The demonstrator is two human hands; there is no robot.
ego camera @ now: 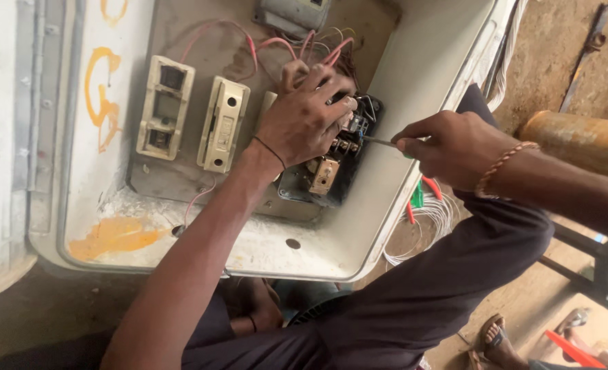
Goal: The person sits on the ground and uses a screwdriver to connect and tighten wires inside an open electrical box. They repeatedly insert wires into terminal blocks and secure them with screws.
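My left hand (304, 116) is at frame centre, fingers curled over the black switch block (345, 147) in the open box (359, 253), pinning it against the backplate. My right hand (454, 147), right of centre, is closed around a screwdriver (379, 142) whose tip meets the block's brass terminals. To do this well, I judge: keep the shaft square to the screw, press in before turning, hold the block from twisting, and keep the pink wires (318, 48) at upper centre clear.
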